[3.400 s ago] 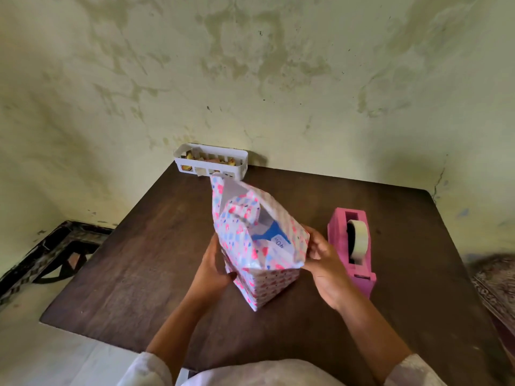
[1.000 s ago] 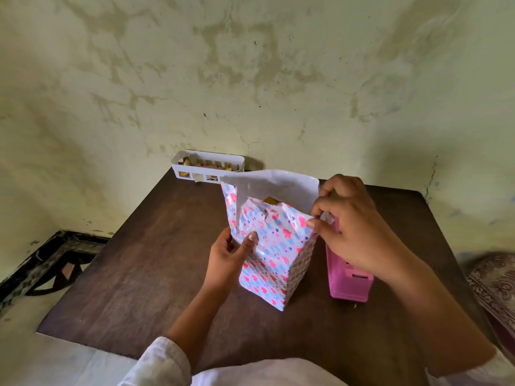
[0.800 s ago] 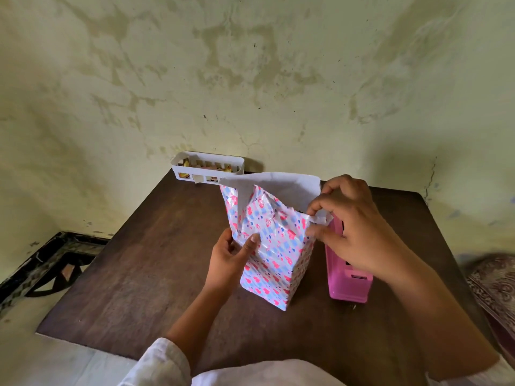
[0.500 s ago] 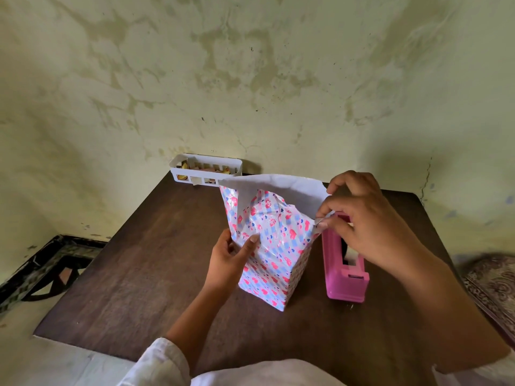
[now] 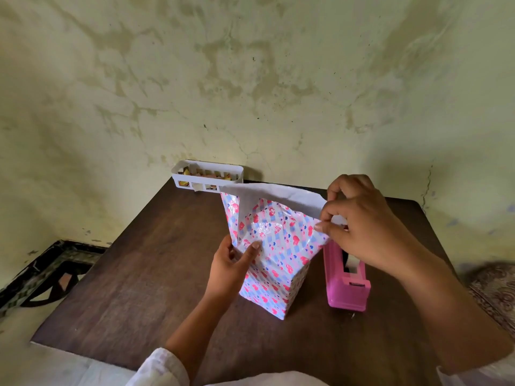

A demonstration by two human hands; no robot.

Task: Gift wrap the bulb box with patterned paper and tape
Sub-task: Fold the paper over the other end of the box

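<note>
Box (image 5: pixel 274 277) stands upright mid-table (image 5: pixel 139 288), sides already wrapped in heart-print paper (image 5: pixel 281 238); the top end is open, with the back flap (image 5: pixel 278 195) up and showing its white underside. Since a moment ago the near flap has been folded down over the top, hiding the box's blue print. Left hand (image 5: pixel 230 270) pins that flap, thumb pressed on the paper, fingers curled round the left edge. Right hand (image 5: pixel 362 227) has lifted off the pink dispenser (image 5: pixel 347 285) and pinches the flap's right corner; whether it also holds tape, cannot tell. Judgement: end folds under way, taping next. White tray (image 5: pixel 207 176) at the wall holds small yellowish bits, not identifiable.
</note>
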